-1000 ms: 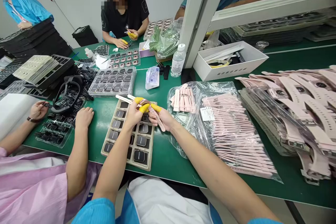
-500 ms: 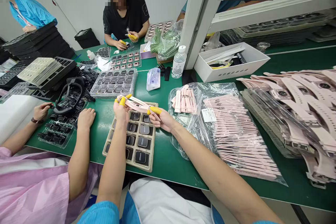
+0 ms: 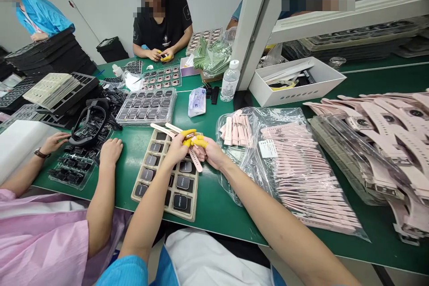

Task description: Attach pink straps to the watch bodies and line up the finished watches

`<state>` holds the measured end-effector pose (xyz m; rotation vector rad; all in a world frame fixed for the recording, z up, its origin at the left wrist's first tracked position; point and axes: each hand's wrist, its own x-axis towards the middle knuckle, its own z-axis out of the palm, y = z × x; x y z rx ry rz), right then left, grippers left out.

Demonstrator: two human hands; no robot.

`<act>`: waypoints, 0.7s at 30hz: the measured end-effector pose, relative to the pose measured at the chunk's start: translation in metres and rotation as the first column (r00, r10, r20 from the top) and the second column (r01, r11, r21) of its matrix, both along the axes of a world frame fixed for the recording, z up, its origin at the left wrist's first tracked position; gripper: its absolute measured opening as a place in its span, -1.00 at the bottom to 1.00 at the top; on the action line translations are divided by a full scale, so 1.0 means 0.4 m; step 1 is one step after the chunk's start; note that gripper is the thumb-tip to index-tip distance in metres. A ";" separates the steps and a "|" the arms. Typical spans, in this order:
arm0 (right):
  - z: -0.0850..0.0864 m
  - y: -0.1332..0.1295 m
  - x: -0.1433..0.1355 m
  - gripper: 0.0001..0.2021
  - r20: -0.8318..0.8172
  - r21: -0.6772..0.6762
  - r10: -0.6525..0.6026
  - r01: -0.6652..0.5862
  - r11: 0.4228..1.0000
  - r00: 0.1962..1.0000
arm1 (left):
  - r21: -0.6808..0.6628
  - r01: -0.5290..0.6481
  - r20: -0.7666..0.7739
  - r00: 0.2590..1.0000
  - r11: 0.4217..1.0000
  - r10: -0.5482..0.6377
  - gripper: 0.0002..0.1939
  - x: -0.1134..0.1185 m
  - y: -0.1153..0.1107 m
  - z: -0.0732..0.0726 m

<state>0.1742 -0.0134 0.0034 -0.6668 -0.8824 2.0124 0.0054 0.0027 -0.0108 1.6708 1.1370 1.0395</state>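
Over a beige tray [image 3: 192,209] of square black watch faces [image 3: 181,201], my two hands meet, with yellow covers on some fingertips. My left hand [image 3: 178,148] is closed on pink watch straps [image 3: 161,130], whose perforated ends stick out to the upper left. Close against it, my right hand [image 3: 211,152] pinches the same pink piece. A perforated pink strap end [image 3: 195,161] hangs below the fingers. What lies between the fingertips is mostly hidden, so I cannot tell whether a watch body is there.
Right of my hands lie bagged pink straps [image 3: 301,174] and a pile of pink-strapped watches [image 3: 385,129]. Behind stand a bottle [image 3: 229,82], a white box [image 3: 295,94] and a clear tray of watch faces [image 3: 147,105]. A co-worker's hand [image 3: 111,151] rests at left beside black straps.
My hands have drawn together, the left one moving right and slightly down. The stretched strap piece has turned, and its ends now point upper left and downward.
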 end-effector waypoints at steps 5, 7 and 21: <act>-0.010 0.002 0.001 -0.72 0.058 -0.001 0.027 -0.027 1.000 0.998 | 0.228 0.104 -0.228 0.972 0.968 -0.051 -0.43 -0.015 -0.005 0.012; -0.011 0.003 0.000 -0.72 0.051 -0.005 0.026 -0.026 1.000 0.998 | 0.258 0.123 -0.252 0.966 0.958 -0.056 -0.43 -0.017 -0.006 0.017; -0.002 0.003 -0.006 -0.69 -0.078 -0.091 -0.056 0.049 0.995 0.995 | 0.231 0.075 -0.237 0.971 0.970 -0.018 -0.57 0.004 -0.014 0.027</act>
